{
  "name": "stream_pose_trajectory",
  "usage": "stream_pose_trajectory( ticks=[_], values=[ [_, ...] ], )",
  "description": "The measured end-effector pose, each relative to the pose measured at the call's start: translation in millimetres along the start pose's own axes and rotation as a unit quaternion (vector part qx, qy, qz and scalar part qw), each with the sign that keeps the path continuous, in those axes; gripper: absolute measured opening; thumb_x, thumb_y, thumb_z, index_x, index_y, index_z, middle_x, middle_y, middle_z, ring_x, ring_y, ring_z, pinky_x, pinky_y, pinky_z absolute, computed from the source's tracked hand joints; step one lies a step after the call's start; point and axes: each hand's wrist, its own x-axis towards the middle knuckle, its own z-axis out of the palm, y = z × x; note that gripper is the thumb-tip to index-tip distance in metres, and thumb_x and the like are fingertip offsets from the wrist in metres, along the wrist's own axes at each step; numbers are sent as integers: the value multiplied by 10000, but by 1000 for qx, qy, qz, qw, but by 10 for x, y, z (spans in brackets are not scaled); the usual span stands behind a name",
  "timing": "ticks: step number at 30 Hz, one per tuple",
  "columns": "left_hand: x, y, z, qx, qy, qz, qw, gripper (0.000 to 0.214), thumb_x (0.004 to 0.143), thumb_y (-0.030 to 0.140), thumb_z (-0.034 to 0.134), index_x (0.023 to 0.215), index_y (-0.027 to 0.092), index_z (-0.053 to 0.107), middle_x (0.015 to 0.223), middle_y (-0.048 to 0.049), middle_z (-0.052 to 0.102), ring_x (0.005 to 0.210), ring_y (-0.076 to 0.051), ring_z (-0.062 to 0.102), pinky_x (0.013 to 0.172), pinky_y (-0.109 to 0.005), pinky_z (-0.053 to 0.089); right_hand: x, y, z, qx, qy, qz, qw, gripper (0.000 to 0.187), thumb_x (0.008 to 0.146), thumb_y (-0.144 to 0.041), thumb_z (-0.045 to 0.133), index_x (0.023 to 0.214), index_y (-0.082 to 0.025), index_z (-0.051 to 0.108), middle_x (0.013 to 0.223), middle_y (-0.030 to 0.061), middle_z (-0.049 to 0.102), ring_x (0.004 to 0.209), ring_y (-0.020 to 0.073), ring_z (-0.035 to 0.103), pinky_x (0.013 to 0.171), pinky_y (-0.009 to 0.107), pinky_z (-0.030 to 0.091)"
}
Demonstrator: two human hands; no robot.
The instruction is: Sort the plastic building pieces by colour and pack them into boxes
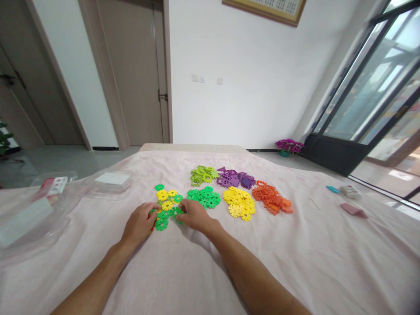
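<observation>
Green and yellow notched plastic discs (pixel 167 205) form a small mixed cluster on the cloth between my hands. At its left side my left hand (pixel 141 221) is closed, fingers bent, with a bit of a green notched disc (pixel 152 211) showing at the fingertips. My right hand (pixel 194 214) pinches a green notched disc (pixel 176 212) at the cluster's right edge. Just behind this hand lies a pile of green notched discs (pixel 207 197). Whether the discs in the cluster are joined or only overlap, I cannot tell.
Piles of yellow discs (pixel 239 203), orange pieces (pixel 272 197), purple pieces (pixel 234 178) and lime-green pieces (pixel 201 175) lie farther right and back. Clear plastic packaging (pixel 61 227) rests at left. At right are a white object (pixel 350 191) and a pink piece (pixel 353 210) on the pale tablecloth (pixel 183 275).
</observation>
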Motion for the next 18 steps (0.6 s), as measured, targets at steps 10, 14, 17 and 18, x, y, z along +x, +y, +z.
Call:
stream_pose_trajectory(
  ticks=[10, 14, 17, 18],
  values=[
    [-50, 103, 16, -380, 75, -144, 911, 505, 833, 548, 579, 1194, 198, 628, 1209, -79, 687, 1100, -232, 650, 922, -342, 529, -54, 229, -397, -60, 149, 5, 987, 191, 906, -207, 545, 1055, -199, 665, 1031, 52, 688, 958, 174, 600, 812, 261, 406],
    [-45, 69, 37, -376, 107, -146, 909, 568, 861, 562, 535, 1306, 209, 548, 1369, -104, 596, 1293, -245, 532, 1094, -404, 407, -185, 40, 21, -47, 108, -94, 989, 245, 909, -245, 586, 1140, -188, 642, 1064, 62, 674, 993, 182, 585, 852, 276, 419],
    [-60, 47, 27, -243, 112, -128, 955, 544, 878, 550, 486, 1289, 204, 573, 1390, -111, 577, 1318, -254, 503, 1151, -420, 326, -318, -41, 260, -90, 106, -125, 982, 217, 920, -295, 589, 1107, -194, 636, 1107, 72, 655, 1048, 205, 548, 922, 322, 398],
    [-65, 47, 23, -215, 103, -121, 964, 540, 883, 541, 474, 1290, 202, 578, 1390, -111, 578, 1315, -256, 505, 1152, -418, 322, -352, -55, 306, -106, 105, -134, 980, 188, 935, -294, 567, 1082, -200, 636, 1102, 69, 653, 1051, 207, 538, 933, 332, 389]
  ],
)
